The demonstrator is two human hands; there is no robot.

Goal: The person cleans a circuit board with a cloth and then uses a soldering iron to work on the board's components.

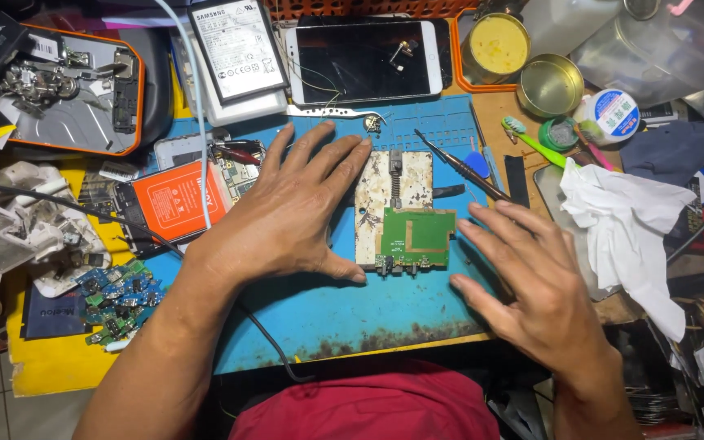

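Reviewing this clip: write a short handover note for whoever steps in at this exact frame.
Left hand: open, flat on the blue mat, fingers on the left edge of the white holder plate.
Right hand: open, empty, by the right of the green circuit board.
Board lies on the plate's lower part.
Nearby, untouched: tweezers, screwdriver, white phone.
Done: board placed. Left: no tool picked up yet.

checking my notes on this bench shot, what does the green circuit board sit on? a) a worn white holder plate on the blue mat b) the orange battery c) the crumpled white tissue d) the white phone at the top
a: the green circuit board lies on the stained white holder plate on the blue mat, between the left hand and right hand.
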